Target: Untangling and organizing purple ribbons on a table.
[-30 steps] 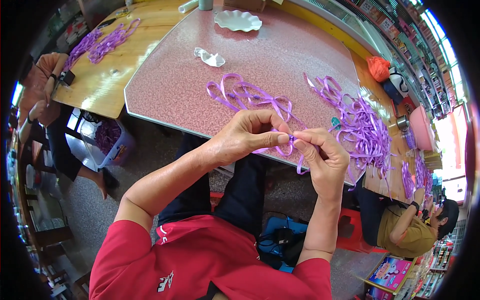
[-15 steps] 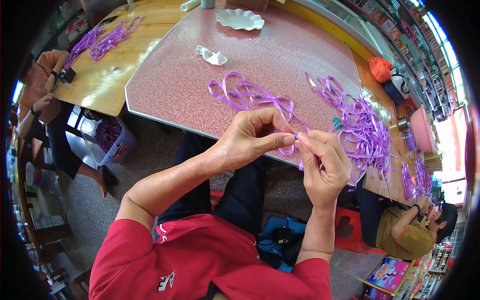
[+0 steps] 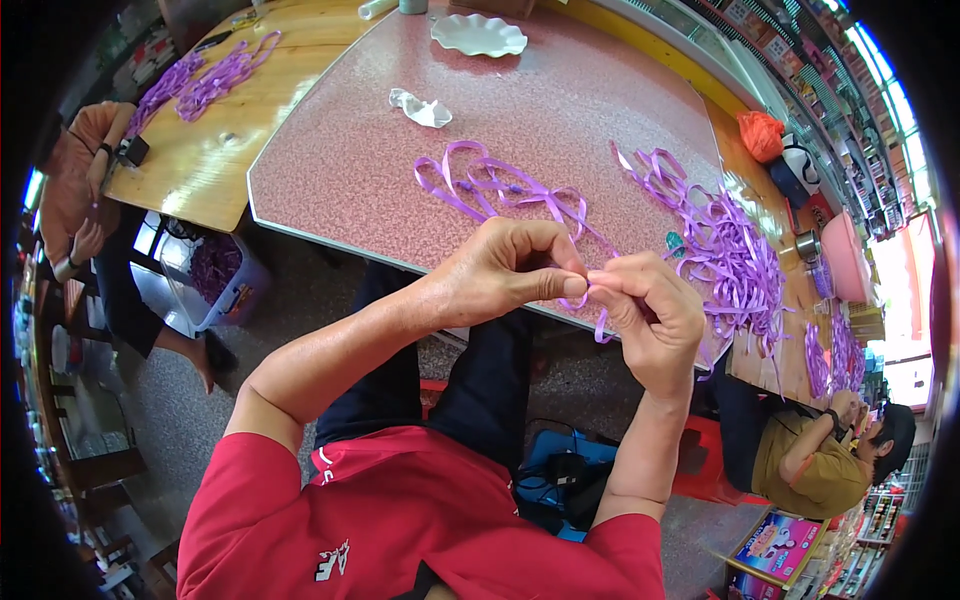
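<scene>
Over the near edge of the pink speckled table [image 3: 340, 170], my two hands meet fingertip to fingertip. A purple ribbon [image 3: 540, 197] runs in loose loops across the tabletop and up to my fingers. My left hand [image 3: 500, 270] pinches it between thumb and forefinger. Close against it, my right hand [image 3: 650, 310] also pinches the ribbon with thumb and forefinger, its other fingers curled. The exact spot they grip is mostly covered by the fingertips. A short loop of ribbon hangs below them. To the right lies a large tangled heap of purple ribbons [image 3: 735, 265].
A crumpled white tissue [image 3: 420, 108] and a white scalloped plate [image 3: 478, 35] lie farther back. A small teal object [image 3: 674, 243] sits beside the heap. Co-workers sit left and right at wooden tables [image 3: 190, 170]. A plastic tub [image 3: 235, 290] stands on the floor at left.
My right hand has shifted slightly, and its fingertips now press closer to my left ones. The purple bit visible between them before is now mostly covered. The left co-worker's hands have moved.
</scene>
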`<move>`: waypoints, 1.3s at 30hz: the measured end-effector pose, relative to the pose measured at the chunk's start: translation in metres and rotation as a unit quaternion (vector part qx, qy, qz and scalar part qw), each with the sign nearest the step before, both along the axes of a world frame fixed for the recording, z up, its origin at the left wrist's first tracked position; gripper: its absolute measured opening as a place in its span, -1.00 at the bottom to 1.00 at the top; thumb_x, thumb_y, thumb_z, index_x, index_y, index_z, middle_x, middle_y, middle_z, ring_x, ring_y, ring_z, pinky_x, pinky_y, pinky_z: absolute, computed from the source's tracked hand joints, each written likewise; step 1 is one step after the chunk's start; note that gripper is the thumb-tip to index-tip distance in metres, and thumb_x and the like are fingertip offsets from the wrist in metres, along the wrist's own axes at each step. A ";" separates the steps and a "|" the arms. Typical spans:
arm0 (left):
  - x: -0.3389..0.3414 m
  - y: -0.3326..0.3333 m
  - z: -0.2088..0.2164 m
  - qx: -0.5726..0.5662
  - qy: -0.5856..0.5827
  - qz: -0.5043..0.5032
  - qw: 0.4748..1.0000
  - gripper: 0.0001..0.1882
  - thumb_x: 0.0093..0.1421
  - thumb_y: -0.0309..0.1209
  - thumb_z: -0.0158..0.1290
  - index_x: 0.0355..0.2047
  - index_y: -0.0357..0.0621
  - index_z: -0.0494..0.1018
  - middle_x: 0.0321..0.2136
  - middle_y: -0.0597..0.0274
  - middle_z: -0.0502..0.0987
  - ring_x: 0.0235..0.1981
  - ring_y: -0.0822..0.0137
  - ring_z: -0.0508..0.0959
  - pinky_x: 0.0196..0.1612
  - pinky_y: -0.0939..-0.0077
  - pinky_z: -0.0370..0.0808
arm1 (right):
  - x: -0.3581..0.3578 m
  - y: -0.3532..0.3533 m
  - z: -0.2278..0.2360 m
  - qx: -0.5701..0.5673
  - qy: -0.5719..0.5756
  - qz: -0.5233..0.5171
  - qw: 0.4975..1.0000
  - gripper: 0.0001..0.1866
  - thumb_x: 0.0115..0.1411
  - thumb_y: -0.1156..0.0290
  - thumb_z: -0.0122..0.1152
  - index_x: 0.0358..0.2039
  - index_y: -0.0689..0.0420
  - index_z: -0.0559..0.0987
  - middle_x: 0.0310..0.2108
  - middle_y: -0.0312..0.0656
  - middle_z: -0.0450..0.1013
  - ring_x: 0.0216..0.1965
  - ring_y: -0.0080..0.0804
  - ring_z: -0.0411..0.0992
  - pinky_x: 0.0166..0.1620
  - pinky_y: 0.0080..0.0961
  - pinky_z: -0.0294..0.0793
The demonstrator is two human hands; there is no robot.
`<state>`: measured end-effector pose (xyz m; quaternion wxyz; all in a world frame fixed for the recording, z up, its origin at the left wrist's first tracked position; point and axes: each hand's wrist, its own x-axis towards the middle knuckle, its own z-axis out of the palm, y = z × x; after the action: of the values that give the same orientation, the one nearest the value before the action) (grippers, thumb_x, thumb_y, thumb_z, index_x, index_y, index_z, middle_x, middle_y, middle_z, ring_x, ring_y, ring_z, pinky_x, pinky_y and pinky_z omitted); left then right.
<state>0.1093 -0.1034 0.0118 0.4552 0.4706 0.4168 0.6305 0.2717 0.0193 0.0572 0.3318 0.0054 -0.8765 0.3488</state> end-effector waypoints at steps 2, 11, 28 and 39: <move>0.003 0.000 -0.005 -0.006 -0.045 0.003 0.999 -0.86 0.23 -0.40 0.20 -0.34 -0.20 0.49 -0.39 0.44 0.49 -0.30 0.60 0.44 -0.22 0.64 0.38 | -0.002 0.002 -0.008 -0.017 0.013 -0.018 1.000 -0.89 0.07 0.57 0.38 -0.37 0.25 0.62 -0.43 -0.19 0.52 -0.45 -0.52 0.42 -0.42 -0.63 0.33; -0.004 0.006 -0.014 -0.027 -0.068 0.039 0.997 -0.80 0.24 -0.29 0.20 -0.33 -0.14 0.49 -0.41 0.51 0.47 -0.38 0.68 0.38 -0.36 0.71 0.30 | -0.011 0.003 -0.032 -0.174 -0.001 -0.030 0.984 -0.89 0.13 0.59 0.34 -0.31 0.27 0.63 -0.36 -0.21 0.55 -0.35 -0.57 0.48 -0.32 -0.64 0.45; 0.007 0.003 -0.014 0.020 0.044 0.065 0.997 -0.61 0.43 -0.11 -0.13 -0.06 -0.19 0.42 -0.38 0.44 0.38 -0.33 0.59 0.35 -0.27 0.61 0.35 | -0.013 -0.003 -0.042 -0.110 0.078 -0.091 0.987 -0.86 0.07 0.72 0.28 -0.33 0.28 0.57 -0.33 -0.25 0.49 -0.34 -0.63 0.43 -0.29 -0.73 0.43; 0.003 0.007 -0.018 0.207 0.302 0.158 0.917 -0.73 0.39 -0.28 -0.08 -0.30 -0.27 0.38 -0.50 0.08 0.39 -0.49 0.07 0.40 -0.39 0.32 0.36 | -0.006 -0.010 -0.024 -0.005 0.089 -0.051 0.995 -0.86 0.05 0.61 0.41 -0.35 0.26 0.63 -0.40 -0.18 0.53 -0.46 -0.56 0.43 -0.43 -0.67 0.36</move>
<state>0.1120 -0.0963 -0.0067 0.0941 0.6503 0.4641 0.5941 0.2656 0.0092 0.0333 0.4256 -0.0102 -0.8409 0.3340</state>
